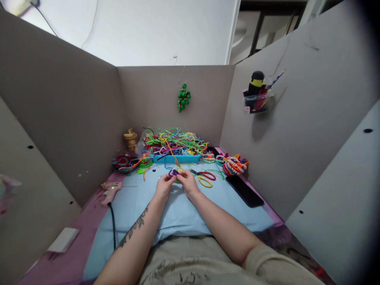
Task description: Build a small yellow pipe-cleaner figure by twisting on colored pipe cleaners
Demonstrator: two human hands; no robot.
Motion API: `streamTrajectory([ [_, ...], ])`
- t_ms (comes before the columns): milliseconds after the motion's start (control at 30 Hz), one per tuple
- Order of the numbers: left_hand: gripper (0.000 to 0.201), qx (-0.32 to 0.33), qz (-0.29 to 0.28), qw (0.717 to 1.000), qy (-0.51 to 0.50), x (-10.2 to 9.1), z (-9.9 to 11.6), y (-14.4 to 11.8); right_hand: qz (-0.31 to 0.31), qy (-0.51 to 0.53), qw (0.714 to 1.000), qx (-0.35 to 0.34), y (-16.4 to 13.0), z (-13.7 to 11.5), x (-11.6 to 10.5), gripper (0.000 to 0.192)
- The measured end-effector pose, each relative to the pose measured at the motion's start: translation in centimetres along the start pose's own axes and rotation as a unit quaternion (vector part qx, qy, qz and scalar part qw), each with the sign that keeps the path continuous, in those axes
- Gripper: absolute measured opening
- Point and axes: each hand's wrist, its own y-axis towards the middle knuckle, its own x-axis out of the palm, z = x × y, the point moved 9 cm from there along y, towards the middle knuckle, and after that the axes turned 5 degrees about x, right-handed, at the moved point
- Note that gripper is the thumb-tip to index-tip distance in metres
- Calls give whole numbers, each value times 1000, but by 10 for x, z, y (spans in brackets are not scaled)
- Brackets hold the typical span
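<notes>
Forearms stretched forward, left hand (164, 185) and right hand (187, 181) meeting, fingertips pinching purple pipe cleaner (173, 172) above blue cloth (190, 213).

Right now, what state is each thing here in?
Left hand: pinching the purple piece.
Right hand: pinching the same piece.
Scissors: lying on the blue mat, blades look closed.
Phone: screen dark, flat.
Blue tray: heaped with pipe cleaners.
Green ornament: hanging on the wall.
</notes>
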Motion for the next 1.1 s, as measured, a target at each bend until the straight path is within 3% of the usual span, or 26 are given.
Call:
streamTrajectory([
  [167, 37, 14, 13, 1000, 12, -4, 7, 0, 11, 4, 1000, -10, 1, -2, -3, 29],
  [500, 47, -6, 44, 998, 37, -17, 0, 3, 3, -30, 999, -45, 0, -8, -1, 26],
  [667, 41, 6, 74, 997, 28, -23, 2, 2, -7, -44, 998, -51, -2, -12, 2, 23],
  [1100, 38, 46, 51, 997, 22, -17, 8, 3, 20, -16, 999, -40, -2, -12, -3, 23],
])
